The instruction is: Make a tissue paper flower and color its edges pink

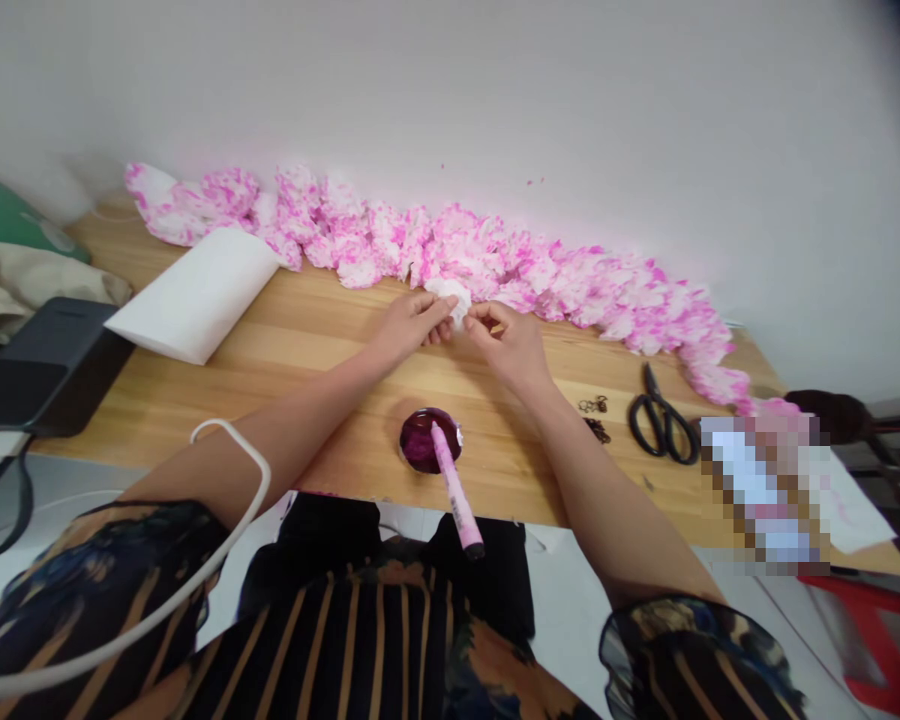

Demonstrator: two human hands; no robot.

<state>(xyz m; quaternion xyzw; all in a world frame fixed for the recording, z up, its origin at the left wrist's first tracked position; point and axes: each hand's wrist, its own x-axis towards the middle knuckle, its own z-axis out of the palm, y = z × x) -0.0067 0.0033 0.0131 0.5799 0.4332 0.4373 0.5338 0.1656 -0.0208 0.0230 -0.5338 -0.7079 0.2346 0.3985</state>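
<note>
Your left hand (pixel 418 325) pinches a small piece of crumpled white paper (pixel 454 291) between thumb and fingers, and that grip is closed on it from the left. Your right hand (pixel 508 345) meets the same piece at its lower right edge, thumb and forefinger drawn together; the spot is small and soft in the view, so I cannot tell whether this second grip has the paper or only touches it. The piece sits between your two sets of fingertips, its longer direction slanting from upper left down to lower right, so its upper part leans to your left hand and its lower end to your right. Just beyond it, along the wall side of the table (pixel 307 320), stretches a long row of pink-and-white paper flowers (pixel 457 245). Nearer your body, between your forearms, stands a round cup of magenta liquid (pixel 418 442) with a pink marker (pixel 457 495) leaning over its rim, dark end toward you. Beyond your right forearm lie two little clusters of dark loops (pixel 594 405) and black-handled scissors (pixel 664 425), blades pointing away; a curled white sheet (pixel 199 290) lies off to your left.
</note>
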